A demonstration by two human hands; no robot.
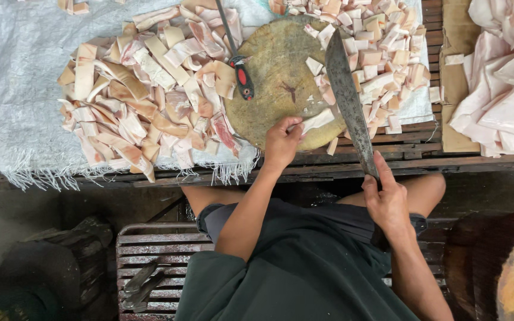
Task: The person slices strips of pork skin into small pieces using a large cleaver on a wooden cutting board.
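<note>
Sheet: a grey-white woven sheet (13,89) with a frayed edge is covering the left part of the slatted wooden counter (388,163).
Strip pile: long strips of pale pork skin and fat (144,95) are lying heaped on the sheet, at 9 o'clock from the board and touching its left rim.
Sharpening rod: a steel rod with a red and black handle (242,74) is lying at the board's 10 o'clock edge, its shaft running up toward 12 o'clock.
Board: a round, worn wooden chopping board (275,71) is sitting mid-counter, between the two piles.
Left hand: the left hand (282,141) is resting at the board's 6 o'clock rim, its grip closed with fingertips pinching the near end of a strip.
Held strip: the pale strip (319,120) is lying flat on the board at about 5 o'clock, touching the blade's left side.
Cleaver: a long dark cleaver (346,98) is lying across the board's right edge, tip toward 12 o'clock, handle toward 6.
Right hand: the right hand (385,199) is wrapped tight around the cleaver handle, off the counter's near edge.
Cube pile: small cut pieces (376,53) are lying heaped at 2 o'clock from the board.
Slabs: large uncut pale slabs (501,89) are lying at far right, on brown cardboard (456,35).
</note>
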